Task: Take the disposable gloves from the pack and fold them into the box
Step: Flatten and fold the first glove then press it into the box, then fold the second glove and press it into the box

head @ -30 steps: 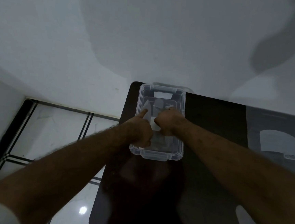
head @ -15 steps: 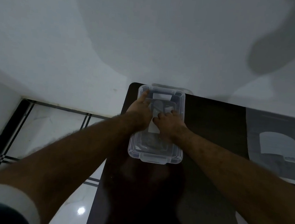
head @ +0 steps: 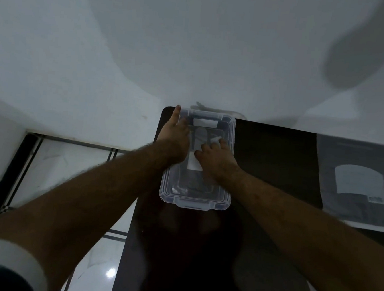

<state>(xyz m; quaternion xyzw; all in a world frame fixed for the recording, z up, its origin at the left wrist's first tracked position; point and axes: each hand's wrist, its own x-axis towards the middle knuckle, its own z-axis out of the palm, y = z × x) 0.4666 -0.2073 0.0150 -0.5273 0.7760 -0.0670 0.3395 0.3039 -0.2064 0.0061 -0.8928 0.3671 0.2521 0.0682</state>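
Clear plastic box (head: 194,201) sits on your dark counter (head: 274,152); your left hand (head: 175,137) lies open-fingered at its far rim, your right hand (head: 217,159) presses a translucent folded glove (head: 202,137) inside.

One head-worn camera looks steeply down, close over the table (head: 278,153).

Hands: two, left hand (head: 174,139) and right hand (head: 215,158)
Boxes: one clear box (head: 194,202)
Glove packs: one pack (head: 359,183)
Tables: one table (head: 278,157)
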